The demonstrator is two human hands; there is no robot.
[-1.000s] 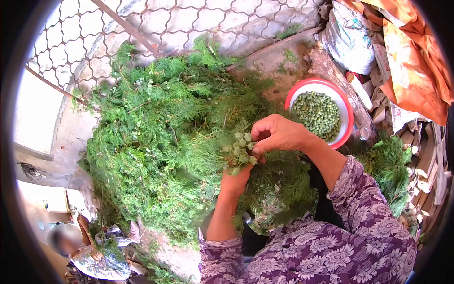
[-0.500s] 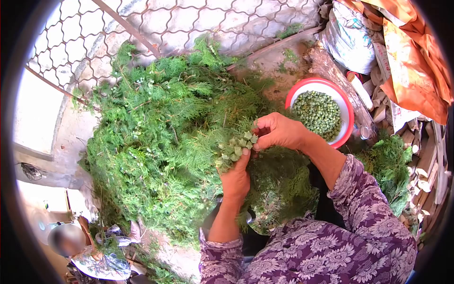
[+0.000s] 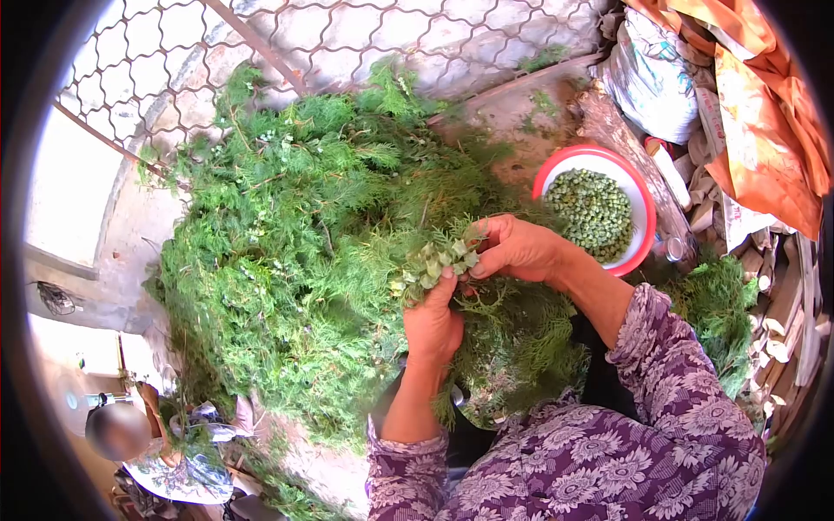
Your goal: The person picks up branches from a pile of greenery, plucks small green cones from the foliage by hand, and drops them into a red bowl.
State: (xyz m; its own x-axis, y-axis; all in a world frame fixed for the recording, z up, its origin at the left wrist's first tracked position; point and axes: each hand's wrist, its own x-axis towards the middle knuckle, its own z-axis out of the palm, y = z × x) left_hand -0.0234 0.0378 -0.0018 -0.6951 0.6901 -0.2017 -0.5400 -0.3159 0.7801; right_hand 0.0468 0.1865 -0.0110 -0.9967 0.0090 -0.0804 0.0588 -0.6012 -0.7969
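My left hand (image 3: 433,328) is closed around a conifer sprig, its thumb resting against a cluster of pale green, knobbly cones (image 3: 431,267). At the right end of that cluster, my right hand (image 3: 521,250) pinches the sprig between thumb and fingers; whether a single cone is between the fingertips is hidden. Feathery green foliage hangs below both hands, over my lap. To the right of my right hand stands a white basin with a red rim (image 3: 641,191), holding a heap of loose green cones (image 3: 591,214).
A large pile of cut conifer branches (image 3: 278,252) spreads left and ahead, up to a wire mesh fence (image 3: 347,39). Stacked wood (image 3: 806,304), a white sack (image 3: 651,82) and orange sheeting (image 3: 764,130) lie right. Another person (image 3: 169,460) sits at lower left among greenery.
The whole view has shifted slightly, moving the basin and fence a little to the right. Both hands stay at the cone cluster, with the sprig turned slightly. The other person's head and arm have moved.
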